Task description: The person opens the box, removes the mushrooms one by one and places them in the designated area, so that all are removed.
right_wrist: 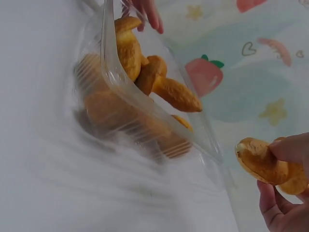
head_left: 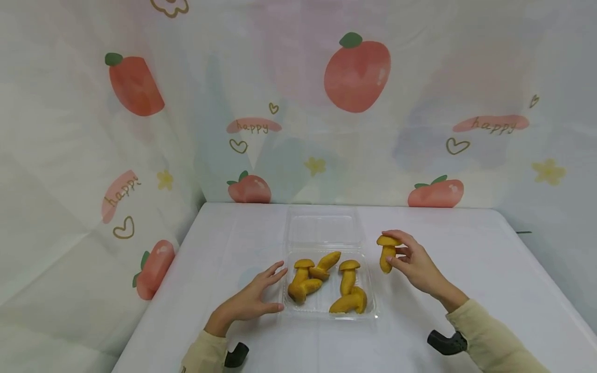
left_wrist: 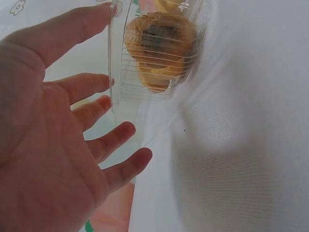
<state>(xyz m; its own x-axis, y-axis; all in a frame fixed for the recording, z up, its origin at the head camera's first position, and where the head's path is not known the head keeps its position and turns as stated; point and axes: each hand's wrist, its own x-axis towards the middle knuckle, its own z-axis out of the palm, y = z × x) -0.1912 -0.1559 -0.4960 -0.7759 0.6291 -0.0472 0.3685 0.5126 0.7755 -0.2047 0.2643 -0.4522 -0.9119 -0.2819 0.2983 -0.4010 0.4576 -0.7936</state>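
A clear plastic clamshell box (head_left: 370, 303) lies with its lid folded back on the white table. Several yellow-brown mushrooms (head_left: 347, 280) are inside, some overlapping on the left side and others on the right. My right hand (head_left: 417, 263) pinches one more mushroom (head_left: 387, 253) just right of the box, its cap upward in the head view. In the right wrist view that mushroom (right_wrist: 263, 162) sits between thumb and fingers. My left hand (head_left: 252, 295), fingers spread, is at the box's left edge. In the left wrist view its fingertips (left_wrist: 104, 82) are by the box wall (left_wrist: 116, 58).
The box's transparent lid (head_left: 322, 229) lies toward the table's back edge. A printed fabric backdrop (head_left: 298, 155) stands behind and to the left of the white table (head_left: 224, 233). Black wrist mounts (head_left: 445, 343) show by both sleeves.
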